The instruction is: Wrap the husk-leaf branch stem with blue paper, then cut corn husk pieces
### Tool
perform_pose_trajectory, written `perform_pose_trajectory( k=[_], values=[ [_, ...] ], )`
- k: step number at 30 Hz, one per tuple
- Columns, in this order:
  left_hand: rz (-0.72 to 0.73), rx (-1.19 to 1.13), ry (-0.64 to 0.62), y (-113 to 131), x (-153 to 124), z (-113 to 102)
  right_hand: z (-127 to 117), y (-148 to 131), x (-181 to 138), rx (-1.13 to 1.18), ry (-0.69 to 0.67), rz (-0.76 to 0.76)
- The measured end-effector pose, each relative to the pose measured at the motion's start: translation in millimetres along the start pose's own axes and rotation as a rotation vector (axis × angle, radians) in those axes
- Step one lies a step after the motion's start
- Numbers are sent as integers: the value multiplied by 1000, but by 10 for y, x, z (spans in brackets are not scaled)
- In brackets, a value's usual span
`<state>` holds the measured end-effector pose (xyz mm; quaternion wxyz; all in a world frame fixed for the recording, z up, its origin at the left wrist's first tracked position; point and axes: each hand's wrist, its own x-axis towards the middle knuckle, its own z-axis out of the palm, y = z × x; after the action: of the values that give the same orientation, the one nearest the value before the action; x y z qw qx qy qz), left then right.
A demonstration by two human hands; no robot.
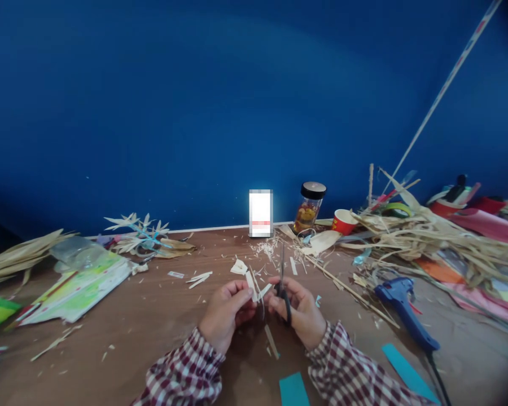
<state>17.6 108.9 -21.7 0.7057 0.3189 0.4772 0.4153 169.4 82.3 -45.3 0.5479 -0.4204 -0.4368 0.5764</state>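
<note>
Between the thumb and fingers of my left hand (231, 309) is a pale strip of dried husk (251, 285), its upper end rising past the fingertips. Close by on the right, my right hand (300, 310) is closed around black-handled scissors (283, 293), whose blades point up and away from me. The fingertips of both hands nearly meet, and thin fibres cross the gap there. Whether the right fingers also touch the husk I cannot tell. A narrow pale strip (272, 341) lies on the table just below the hands.
A blue glue gun (408, 313) with its cord lies right, near teal paper strips (408, 373). Dried husks (440, 237) heap behind it. A jar (308, 208) and red paper cup (344, 221) stand at the back. Left are a painted sheet (76, 287) and husk flowers (141, 232).
</note>
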Motion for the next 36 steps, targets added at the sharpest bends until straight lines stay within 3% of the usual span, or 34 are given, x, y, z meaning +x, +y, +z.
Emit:
perform_pose_trajectory(
  k=[8, 15, 20, 24, 29, 33, 36],
  values=[
    [57, 302, -220, -61, -10, -29, -36, -57, 15, -46, 54, -39],
    [129, 542, -169, 10, -7, -91, 3, -59, -6, -132, 22, -89],
    [246, 668, -210, 26, -8, -102, 15, -47, 3, -159, -49, -40],
    [313, 521, -228, 0, 27, -98, -2, 8, 3, -225, -65, -1],
    [219, 263, -191, -39, 59, -67, 21, 11, -23, -204, -82, 32],
    [151, 103, -10, -103, 44, 1, 37, 4, -15, -86, 24, 54],
    [89, 114, -21, -164, 31, 45, 28, 3, 7, -74, 120, 32]
  ],
)
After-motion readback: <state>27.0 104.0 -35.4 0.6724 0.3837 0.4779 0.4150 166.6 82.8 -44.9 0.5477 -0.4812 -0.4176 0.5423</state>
